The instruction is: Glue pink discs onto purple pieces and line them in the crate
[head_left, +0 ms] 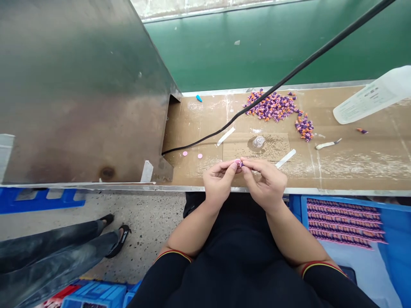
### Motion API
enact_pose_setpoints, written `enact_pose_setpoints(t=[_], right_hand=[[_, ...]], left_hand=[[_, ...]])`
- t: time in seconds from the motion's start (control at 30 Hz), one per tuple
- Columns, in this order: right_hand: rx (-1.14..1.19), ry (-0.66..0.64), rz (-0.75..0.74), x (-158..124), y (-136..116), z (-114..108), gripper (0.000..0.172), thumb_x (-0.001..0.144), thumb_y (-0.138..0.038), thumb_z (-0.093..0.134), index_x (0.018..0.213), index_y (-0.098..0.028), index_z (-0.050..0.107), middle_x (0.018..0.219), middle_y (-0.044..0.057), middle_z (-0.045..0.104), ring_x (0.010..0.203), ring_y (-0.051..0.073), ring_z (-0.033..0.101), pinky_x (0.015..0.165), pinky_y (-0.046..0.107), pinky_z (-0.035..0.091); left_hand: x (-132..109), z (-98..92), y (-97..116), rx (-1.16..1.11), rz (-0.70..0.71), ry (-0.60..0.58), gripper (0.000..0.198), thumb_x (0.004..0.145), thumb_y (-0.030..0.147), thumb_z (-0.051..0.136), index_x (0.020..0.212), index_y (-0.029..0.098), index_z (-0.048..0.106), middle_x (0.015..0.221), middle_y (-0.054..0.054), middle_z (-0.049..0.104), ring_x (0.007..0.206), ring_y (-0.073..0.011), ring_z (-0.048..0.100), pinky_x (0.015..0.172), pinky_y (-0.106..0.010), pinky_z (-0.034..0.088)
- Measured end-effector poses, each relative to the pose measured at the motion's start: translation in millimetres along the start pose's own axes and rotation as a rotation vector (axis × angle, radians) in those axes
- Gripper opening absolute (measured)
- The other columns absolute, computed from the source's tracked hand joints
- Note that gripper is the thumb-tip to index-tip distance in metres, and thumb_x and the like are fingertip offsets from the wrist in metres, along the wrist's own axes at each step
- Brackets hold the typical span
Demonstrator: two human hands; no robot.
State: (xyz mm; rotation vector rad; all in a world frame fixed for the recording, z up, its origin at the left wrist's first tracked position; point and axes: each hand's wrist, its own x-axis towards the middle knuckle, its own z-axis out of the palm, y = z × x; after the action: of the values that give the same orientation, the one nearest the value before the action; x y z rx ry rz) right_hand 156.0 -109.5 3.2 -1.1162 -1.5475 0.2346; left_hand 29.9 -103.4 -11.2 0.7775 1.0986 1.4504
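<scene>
My left hand and my right hand meet above the front edge of the cardboard-covered bench. Between the left thumb and fingers is a small pink disc. My right fingertips pinch a small purple piece against it; the fingers partly hide both. Two more pink discs lie to the left. Just beyond my hands sits a small clear lump on a wet-spotted cardboard square. Farther back is a heap of small purple and orange pieces, with a smaller cluster beside it.
A black cable crosses above the bench from a metal housing. At right are a white bottle and a small brush. A blue crate holds rows of purple-pink pieces. Another person's legs stand at left.
</scene>
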Motion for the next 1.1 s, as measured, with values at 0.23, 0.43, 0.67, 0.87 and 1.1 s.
enact_pose_setpoints(t=[0.23,0.43,0.67,0.87,1.1], right_hand=[[-0.012,0.003,0.011,1.3,-1.8,-0.5,0.019,0.099,-0.014,0.073,0.107,-0.029,0.081,0.100,0.004,0.086,0.086,0.023,0.084,0.078,0.038,0.073],[-0.039,-0.003,-0.025,-0.7,-3.2,-3.5,0.024,0.097,-0.013,0.075,0.112,-0.030,0.082,0.103,0.003,0.086,0.088,0.024,0.084,0.080,0.038,0.073],[-0.032,-0.013,-0.068,-0.7,-2.6,-5.7,0.024,0.097,-0.011,0.075,0.112,-0.029,0.080,0.105,0.003,0.086,0.090,0.023,0.084,0.082,0.036,0.073],[-0.028,0.008,-0.080,-0.8,-2.7,-5.2,0.023,0.097,-0.009,0.076,0.112,-0.026,0.078,0.104,0.005,0.086,0.092,0.021,0.084,0.083,0.034,0.073],[-0.006,0.016,-0.068,-1.3,-2.4,-5.5,0.023,0.098,-0.009,0.075,0.113,-0.027,0.079,0.103,0.004,0.086,0.092,0.022,0.084,0.082,0.035,0.073]], left_hand=[[-4.4,1.6,7.1,0.087,0.107,-0.030,0.029,0.082,0.051,0.092,0.090,0.023,0.088,0.091,-0.007,0.085,0.083,-0.0216,0.083,0.081,-0.034,0.072],[-7.2,-0.8,11.0,0.254,0.328,-0.058,0.016,0.093,0.042,0.084,0.094,0.027,0.088,0.093,-0.006,0.085,0.085,-0.0204,0.082,0.080,-0.031,0.069],[-10.2,-2.0,10.9,0.346,0.399,-0.069,0.012,0.098,0.034,0.077,0.099,0.027,0.087,0.096,-0.005,0.085,0.089,-0.0207,0.083,0.083,-0.033,0.068],[-12.1,1.3,9.3,0.279,0.397,-0.080,0.011,0.098,0.032,0.078,0.101,0.025,0.087,0.098,-0.005,0.086,0.092,-0.0197,0.083,0.086,-0.031,0.070],[-11.4,-0.1,6.4,0.323,0.430,-0.080,0.012,0.098,0.032,0.078,0.101,0.025,0.086,0.097,-0.006,0.086,0.091,-0.0203,0.084,0.085,-0.033,0.071]])
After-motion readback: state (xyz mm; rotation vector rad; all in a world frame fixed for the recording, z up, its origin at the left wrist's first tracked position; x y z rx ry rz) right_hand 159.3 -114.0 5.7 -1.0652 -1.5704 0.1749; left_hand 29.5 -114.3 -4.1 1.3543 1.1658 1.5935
